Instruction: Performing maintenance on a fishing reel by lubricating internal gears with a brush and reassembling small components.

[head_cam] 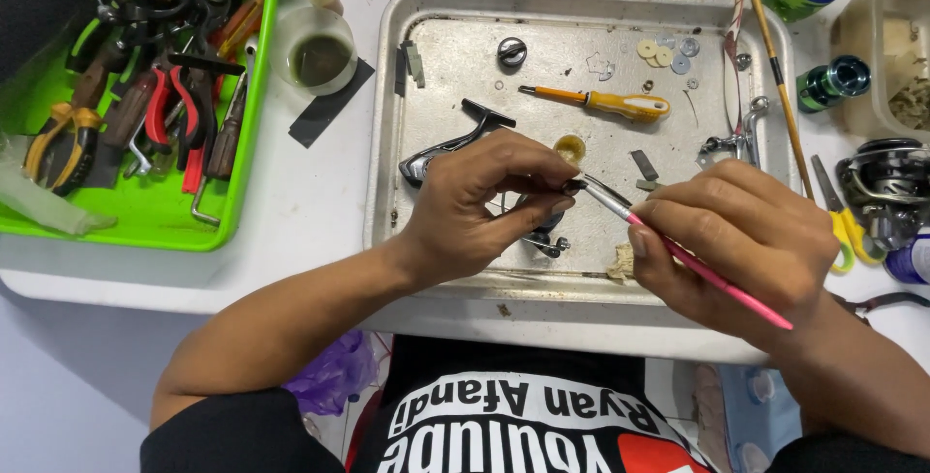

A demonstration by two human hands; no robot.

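Head view: the left hand (475, 204) pinches a small dark metal part (573, 185) between thumb and fingers above the metal tray (387, 124). The right hand (741, 236) grips a slim pink-handled brush (697, 265) (silver ferrule, tip touching the part). An orange-handled screwdriver (601, 101) lies further back in the tray.

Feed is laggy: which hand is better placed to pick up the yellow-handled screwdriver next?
Probably the right hand: it lies nearer the screwdriver, though it holds a pink brush. The left hand pinches a small part.
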